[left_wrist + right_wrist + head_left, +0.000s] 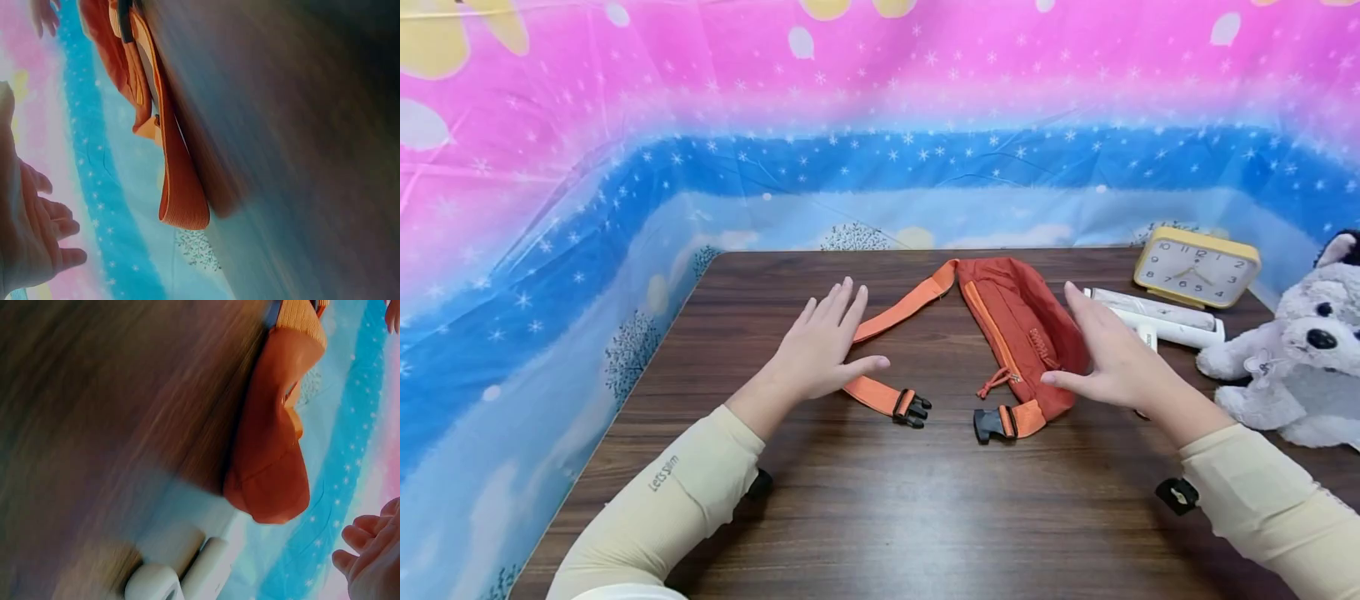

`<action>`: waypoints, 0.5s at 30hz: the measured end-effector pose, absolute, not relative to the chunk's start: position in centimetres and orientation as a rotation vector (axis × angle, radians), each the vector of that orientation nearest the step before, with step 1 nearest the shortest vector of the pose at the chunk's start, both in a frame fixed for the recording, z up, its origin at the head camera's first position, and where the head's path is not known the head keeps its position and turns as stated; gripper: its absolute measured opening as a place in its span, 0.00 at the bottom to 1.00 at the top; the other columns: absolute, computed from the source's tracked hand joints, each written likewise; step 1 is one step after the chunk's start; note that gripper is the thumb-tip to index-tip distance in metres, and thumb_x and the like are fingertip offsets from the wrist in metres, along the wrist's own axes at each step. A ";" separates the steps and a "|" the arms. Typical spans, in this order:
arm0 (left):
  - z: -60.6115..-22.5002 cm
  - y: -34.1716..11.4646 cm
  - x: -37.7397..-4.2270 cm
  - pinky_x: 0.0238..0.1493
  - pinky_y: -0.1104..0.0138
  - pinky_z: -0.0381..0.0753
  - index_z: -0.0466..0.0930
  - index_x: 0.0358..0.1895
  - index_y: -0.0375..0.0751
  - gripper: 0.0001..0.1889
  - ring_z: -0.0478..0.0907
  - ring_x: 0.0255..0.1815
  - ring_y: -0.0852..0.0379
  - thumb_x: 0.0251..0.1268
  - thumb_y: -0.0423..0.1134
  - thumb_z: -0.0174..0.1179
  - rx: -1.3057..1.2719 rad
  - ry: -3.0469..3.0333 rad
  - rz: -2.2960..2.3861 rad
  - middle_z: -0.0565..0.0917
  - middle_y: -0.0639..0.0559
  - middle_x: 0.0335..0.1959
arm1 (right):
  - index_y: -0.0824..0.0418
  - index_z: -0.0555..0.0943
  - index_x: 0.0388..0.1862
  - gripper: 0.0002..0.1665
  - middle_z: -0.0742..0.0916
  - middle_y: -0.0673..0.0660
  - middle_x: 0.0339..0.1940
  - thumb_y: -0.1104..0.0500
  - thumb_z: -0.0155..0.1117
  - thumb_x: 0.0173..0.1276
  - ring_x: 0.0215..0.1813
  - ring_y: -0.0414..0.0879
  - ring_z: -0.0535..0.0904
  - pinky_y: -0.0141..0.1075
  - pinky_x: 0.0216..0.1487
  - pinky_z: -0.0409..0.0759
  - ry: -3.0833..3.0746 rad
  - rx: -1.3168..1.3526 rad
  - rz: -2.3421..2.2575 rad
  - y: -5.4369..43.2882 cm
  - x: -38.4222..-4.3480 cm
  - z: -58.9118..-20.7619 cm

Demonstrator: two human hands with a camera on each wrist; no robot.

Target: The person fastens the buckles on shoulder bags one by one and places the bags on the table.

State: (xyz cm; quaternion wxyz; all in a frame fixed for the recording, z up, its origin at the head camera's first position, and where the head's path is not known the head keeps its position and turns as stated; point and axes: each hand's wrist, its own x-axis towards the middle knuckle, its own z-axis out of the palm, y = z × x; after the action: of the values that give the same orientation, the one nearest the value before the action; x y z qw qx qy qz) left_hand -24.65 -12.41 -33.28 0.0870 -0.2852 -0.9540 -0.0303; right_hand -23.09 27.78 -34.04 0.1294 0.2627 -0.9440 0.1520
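A red-orange waist bag [1018, 321] lies on the table with its zipper facing left. Its orange strap [902, 312] loops out to the left, and the black buckle is unclipped. The prong half [912, 410] and the socket half [991, 423] lie apart near the front. My left hand [820, 346] is held over the strap's left bend, fingers straight and thumb out. Over the bag's right side my right hand [1112, 354] is raised, fingers extended. Both wrist views show the hands above the table with nothing held, beside the strap [184, 194] and the bag [272, 456].
To the right of the bag lies a white lint roller [1157, 315] with a handle. Behind it stands a yellow alarm clock [1197, 267]. A grey and white plush dog [1292, 358] sits at the right edge. A patterned cloth [880, 158] hangs behind the brown table [880, 517].
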 end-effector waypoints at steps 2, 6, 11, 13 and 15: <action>-33.2 -12.2 -24.6 0.69 0.52 0.42 0.35 0.74 0.39 0.53 0.38 0.74 0.47 0.58 0.77 0.32 -0.905 -2.832 -0.125 0.38 0.40 0.75 | 0.58 0.40 0.76 0.67 0.57 0.65 0.73 0.38 0.71 0.51 0.71 0.62 0.53 0.58 0.63 0.56 -2.731 0.800 0.464 27.4 -23.0 -34.1; -33.2 -11.9 -24.4 0.69 0.55 0.43 0.38 0.74 0.35 0.52 0.37 0.74 0.48 0.60 0.74 0.36 -1.004 -2.833 -0.205 0.39 0.41 0.75 | 0.58 0.46 0.76 0.63 0.59 0.63 0.73 0.38 0.70 0.52 0.71 0.60 0.55 0.56 0.63 0.57 -2.689 0.874 0.482 26.9 -22.7 -34.3; -33.5 -11.6 -24.1 0.69 0.58 0.42 0.41 0.74 0.34 0.51 0.38 0.74 0.50 0.60 0.73 0.39 -1.078 -2.833 -0.325 0.40 0.43 0.75 | 0.59 0.52 0.75 0.59 0.62 0.60 0.72 0.38 0.70 0.53 0.71 0.56 0.56 0.53 0.64 0.58 -2.688 0.902 0.457 26.3 -22.3 -34.7; -33.7 -11.5 -24.0 0.69 0.58 0.44 0.42 0.74 0.35 0.51 0.39 0.74 0.50 0.60 0.73 0.40 -1.101 -2.831 -0.345 0.41 0.43 0.75 | 0.59 0.53 0.74 0.58 0.63 0.58 0.72 0.39 0.71 0.53 0.71 0.55 0.57 0.52 0.64 0.58 -2.704 0.908 0.457 26.0 -22.1 -34.9; -33.9 -11.5 -23.9 0.69 0.58 0.46 0.43 0.74 0.35 0.51 0.40 0.74 0.51 0.60 0.73 0.40 -1.107 -2.846 -0.356 0.42 0.43 0.75 | 0.59 0.54 0.74 0.57 0.63 0.58 0.72 0.39 0.70 0.53 0.70 0.55 0.57 0.52 0.64 0.58 -2.729 0.921 0.469 25.8 -21.8 -35.0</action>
State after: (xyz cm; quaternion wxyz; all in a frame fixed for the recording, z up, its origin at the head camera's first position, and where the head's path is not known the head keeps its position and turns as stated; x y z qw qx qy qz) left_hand -23.87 -11.45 -33.86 0.0338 -0.3600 -0.9252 -0.1156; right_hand -21.83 25.79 -35.04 0.1116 0.3137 -0.9293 0.1597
